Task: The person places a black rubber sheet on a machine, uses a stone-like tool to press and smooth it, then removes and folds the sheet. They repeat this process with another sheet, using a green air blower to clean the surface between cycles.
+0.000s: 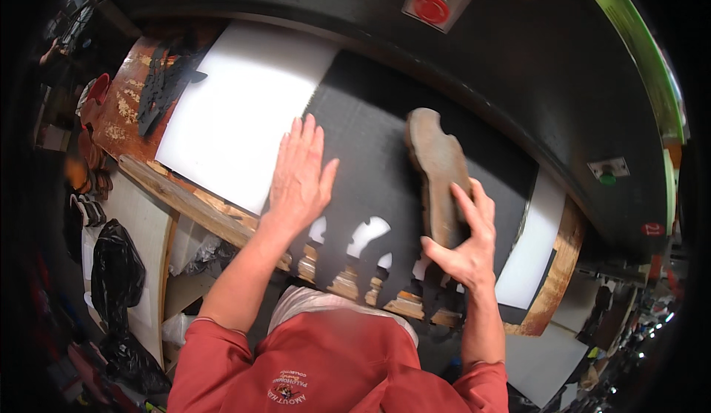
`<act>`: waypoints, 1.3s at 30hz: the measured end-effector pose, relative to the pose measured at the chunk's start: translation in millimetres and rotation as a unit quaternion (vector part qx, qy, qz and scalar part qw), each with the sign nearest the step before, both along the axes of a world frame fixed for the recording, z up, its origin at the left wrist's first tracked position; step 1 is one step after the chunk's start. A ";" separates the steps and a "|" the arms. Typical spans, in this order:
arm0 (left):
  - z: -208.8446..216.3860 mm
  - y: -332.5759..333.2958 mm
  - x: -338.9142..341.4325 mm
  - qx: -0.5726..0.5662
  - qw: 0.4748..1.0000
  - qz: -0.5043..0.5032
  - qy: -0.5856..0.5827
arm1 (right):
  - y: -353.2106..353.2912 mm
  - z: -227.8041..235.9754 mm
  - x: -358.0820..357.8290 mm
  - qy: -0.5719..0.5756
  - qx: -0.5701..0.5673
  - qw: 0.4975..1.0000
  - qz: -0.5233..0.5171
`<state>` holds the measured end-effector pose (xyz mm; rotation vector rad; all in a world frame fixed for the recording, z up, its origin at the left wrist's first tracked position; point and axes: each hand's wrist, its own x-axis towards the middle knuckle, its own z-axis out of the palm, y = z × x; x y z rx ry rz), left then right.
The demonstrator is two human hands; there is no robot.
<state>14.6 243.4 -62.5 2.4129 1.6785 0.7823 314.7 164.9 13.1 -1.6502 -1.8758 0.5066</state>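
The right hand (465, 246) has its grip closed on a brown sole-shaped die (438, 172) standing on the black sheet (370, 146). The left hand (298, 176) lies flat, open, on that sheet. Under it the wooden surface (126, 109) carries a white board (237, 109); beyond, a dark machine (518, 50) with a red button (431, 8).

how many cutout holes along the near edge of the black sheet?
4 visible: the black sheet has cutouts near the left hand's wrist, centre, smaller, and one by the right hand, which may hide more.
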 end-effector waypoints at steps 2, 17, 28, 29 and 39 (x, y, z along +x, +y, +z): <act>2.6 -0.9 -0.3 -0.001 1.000 -0.006 -0.014 | 32.2 -3.0 -28.1 -0.021 0.018 0.999 0.032; 8.2 3.2 -0.7 -0.056 0.996 -0.012 -0.064 | 102.5 -32.8 -83.1 -0.081 0.011 0.996 0.030; 27.3 -56.1 -9.6 -0.021 0.956 -0.082 -0.281 | 7.0 -61.8 -43.4 -0.031 0.144 0.988 -0.049; 30.4 -77.0 -8.7 -0.048 0.952 -0.083 -0.290 | 5.5 -64.9 -42.0 -0.024 0.140 0.988 -0.059; -6.3 -129.8 6.6 0.085 0.974 -0.134 -0.161 | -1.7 -61.7 -48.6 -0.062 0.193 0.974 -0.098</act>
